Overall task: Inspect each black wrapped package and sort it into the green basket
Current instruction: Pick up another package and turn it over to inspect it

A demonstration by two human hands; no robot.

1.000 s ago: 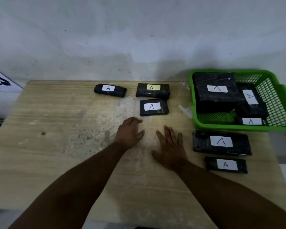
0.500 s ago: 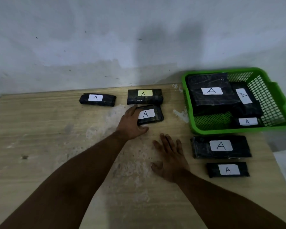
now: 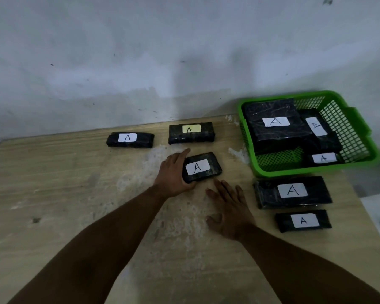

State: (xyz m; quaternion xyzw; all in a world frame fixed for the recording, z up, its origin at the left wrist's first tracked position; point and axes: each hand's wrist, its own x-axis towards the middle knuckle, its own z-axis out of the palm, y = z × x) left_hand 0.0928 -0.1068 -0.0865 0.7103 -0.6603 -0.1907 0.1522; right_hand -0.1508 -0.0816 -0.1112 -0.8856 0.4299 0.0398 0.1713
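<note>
Five black film-wrapped packages remain outside; left hand wraps fingers around the centre black labelled package, drawing it closer to inspect; right hand lies splayed flat, bracing; green mesh plastic basket at two o'clock.

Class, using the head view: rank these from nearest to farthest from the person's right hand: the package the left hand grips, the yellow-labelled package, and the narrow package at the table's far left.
From the right hand:
1. Gripped package, just ahead, in the left hand.
2. Yellow-labelled package, by the wall.
3. Narrow package, far left.
</note>
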